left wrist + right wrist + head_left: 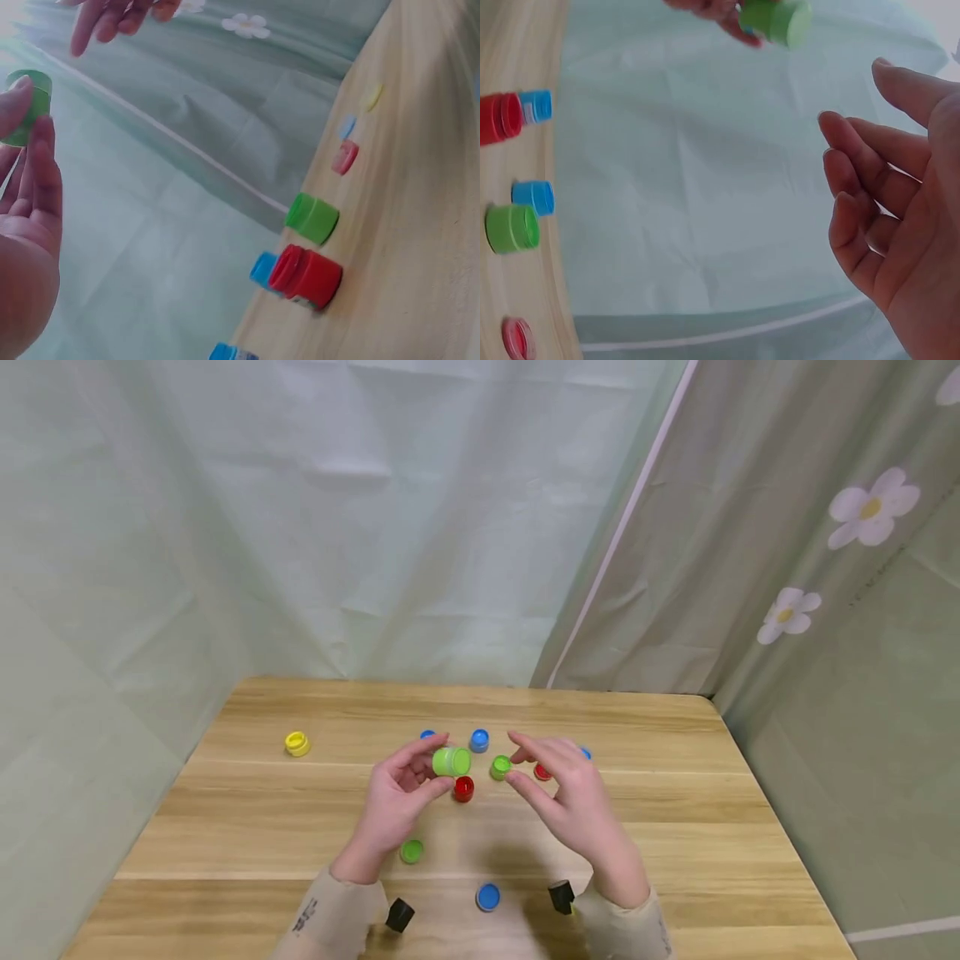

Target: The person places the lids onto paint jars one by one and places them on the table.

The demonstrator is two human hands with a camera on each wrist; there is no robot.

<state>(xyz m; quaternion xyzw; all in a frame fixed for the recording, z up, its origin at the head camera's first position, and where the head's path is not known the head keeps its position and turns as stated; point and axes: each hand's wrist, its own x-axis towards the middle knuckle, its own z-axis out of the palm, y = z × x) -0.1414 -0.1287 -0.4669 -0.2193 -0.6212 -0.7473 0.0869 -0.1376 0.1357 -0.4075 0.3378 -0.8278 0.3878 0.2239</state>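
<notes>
- While the left hand [396, 802] is up off the table [675, 827], its grip is closed on a big green cap [451, 762], pinched between thumb and fingertips; the cap is tipped on its side, in the air above the middle of the table
- right hand [573, 802] is just beside it, grip loose and holding nothing, fingers relaxed and a bit spread; the right wrist view shows the palm bare
- right under those fingertips there's a smaller green cap [500, 767] sitting on the table; can't tell from the head view if the fingers actually touch it, looks like just above it
- my guess on handling: the held cap is hard plastic, super light, stiff, not fragile at all; the side wall probably has ribs so that's the place to take it, thumb on one side and fingers opposite; the smooth top is the slippery bit, and being round it'll roll if it lands on its side
- other stuff around: red cap [463, 788] just below the held one, another red cap [542, 772] by the right fingers, blue cap [479, 740] behind, yellow cap [297, 743] well off to the left, a flat green lid [411, 851] near the left wrist, and a blue lid [487, 897] between the sleeves
</notes>
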